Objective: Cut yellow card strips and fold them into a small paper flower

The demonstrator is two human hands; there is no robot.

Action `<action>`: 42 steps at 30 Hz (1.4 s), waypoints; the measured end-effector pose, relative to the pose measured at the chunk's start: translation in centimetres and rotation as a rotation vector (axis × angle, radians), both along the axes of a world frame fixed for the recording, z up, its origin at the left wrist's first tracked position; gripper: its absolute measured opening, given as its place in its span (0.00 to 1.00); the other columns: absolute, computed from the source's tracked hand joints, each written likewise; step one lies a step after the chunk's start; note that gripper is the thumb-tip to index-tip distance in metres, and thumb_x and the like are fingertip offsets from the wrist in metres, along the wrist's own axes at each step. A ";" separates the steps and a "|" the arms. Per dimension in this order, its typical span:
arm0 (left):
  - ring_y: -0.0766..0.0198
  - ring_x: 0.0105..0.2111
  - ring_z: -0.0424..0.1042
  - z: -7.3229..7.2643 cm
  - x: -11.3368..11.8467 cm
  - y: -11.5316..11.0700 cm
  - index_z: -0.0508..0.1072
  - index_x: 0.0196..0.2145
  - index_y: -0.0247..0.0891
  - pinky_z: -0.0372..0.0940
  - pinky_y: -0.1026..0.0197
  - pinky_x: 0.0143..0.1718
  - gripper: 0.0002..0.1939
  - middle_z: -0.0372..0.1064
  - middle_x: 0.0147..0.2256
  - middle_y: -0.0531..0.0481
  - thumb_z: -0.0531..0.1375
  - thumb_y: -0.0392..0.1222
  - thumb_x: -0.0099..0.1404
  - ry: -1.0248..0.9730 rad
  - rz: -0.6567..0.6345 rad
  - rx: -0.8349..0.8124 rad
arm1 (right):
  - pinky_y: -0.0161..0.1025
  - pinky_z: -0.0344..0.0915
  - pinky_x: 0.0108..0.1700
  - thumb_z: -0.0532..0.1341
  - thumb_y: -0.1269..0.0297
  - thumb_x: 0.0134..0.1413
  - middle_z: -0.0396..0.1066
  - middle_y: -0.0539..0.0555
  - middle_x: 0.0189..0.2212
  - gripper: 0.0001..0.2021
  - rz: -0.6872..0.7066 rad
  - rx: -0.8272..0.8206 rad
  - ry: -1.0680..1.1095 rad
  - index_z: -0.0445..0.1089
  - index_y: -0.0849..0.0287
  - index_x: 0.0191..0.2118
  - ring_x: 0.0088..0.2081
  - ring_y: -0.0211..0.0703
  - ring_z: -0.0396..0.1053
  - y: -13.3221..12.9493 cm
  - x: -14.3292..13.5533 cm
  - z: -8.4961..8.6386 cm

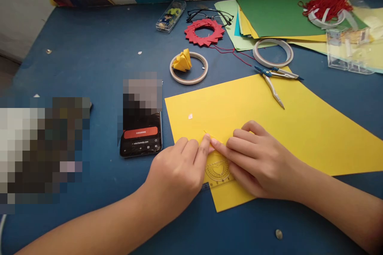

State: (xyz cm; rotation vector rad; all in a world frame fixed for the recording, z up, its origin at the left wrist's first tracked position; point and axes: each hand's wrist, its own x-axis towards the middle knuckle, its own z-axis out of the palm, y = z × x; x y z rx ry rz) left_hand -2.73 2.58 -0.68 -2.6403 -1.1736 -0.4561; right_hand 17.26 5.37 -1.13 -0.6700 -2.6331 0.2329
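Note:
My left hand [179, 165] and my right hand [257, 161] meet over a large yellow paper sheet [305, 135]. Both have their fingers closed, with index fingertips together on a small yellow paper piece [205, 132]. Only a thin tip of that piece shows; the rest is hidden by the fingers or blends with the sheet. Below the fingertips, a clear plastic ruler [218, 170] with a protractor shape lies on the sheet, partly covered by both hands. A blue-and-silver drawing compass [273, 77] rests spread at the sheet's far edge.
Left of the hands lies a phone [140, 139], partly pixelated. Beyond are a tape roll [205, 73] with a folded yellow paper piece [183, 61], a red paper ring [189, 36], glasses [188, 18], another tape roll [291, 53], and stacked coloured paper [281, 12].

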 end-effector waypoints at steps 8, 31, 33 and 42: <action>0.66 0.19 0.60 0.0 0.3 0.1 0.74 0.45 0.26 0.53 0.62 0.17 0.14 0.62 0.20 0.54 0.61 0.30 0.60 0.010 0.034 -0.010 | 0.43 0.55 0.31 0.53 0.74 0.56 0.68 0.55 0.26 0.13 0.002 -0.012 0.009 0.66 0.72 0.47 0.28 0.42 0.57 0.0 0.0 -0.2; 0.66 0.17 0.62 0.2 0.4 -0.1 0.77 0.39 0.27 0.53 0.61 0.16 0.10 0.64 0.18 0.53 0.62 0.34 0.60 -0.014 0.070 0.049 | 0.50 0.62 0.41 0.55 0.75 0.52 0.71 0.65 0.44 0.14 -0.021 -0.035 0.068 0.69 0.72 0.44 0.45 0.53 0.64 -0.1 0.1 -0.1; 0.66 0.17 0.62 0.1 0.4 -0.1 0.77 0.39 0.27 0.53 0.61 0.16 0.10 0.64 0.18 0.53 0.61 0.34 0.61 -0.011 0.074 0.043 | 0.52 0.61 0.47 0.55 0.75 0.52 0.69 0.64 0.50 0.15 -0.007 -0.055 0.052 0.68 0.72 0.46 0.51 0.55 0.63 -0.1 0.1 -0.1; 0.66 0.17 0.64 0.2 0.5 -0.1 0.78 0.37 0.28 0.54 0.62 0.16 0.09 0.66 0.19 0.52 0.60 0.35 0.62 -0.024 0.094 0.038 | 0.54 0.60 0.48 0.56 0.74 0.54 0.70 0.62 0.51 0.13 0.012 -0.031 0.037 0.70 0.70 0.45 0.53 0.55 0.65 0.1 0.2 -0.1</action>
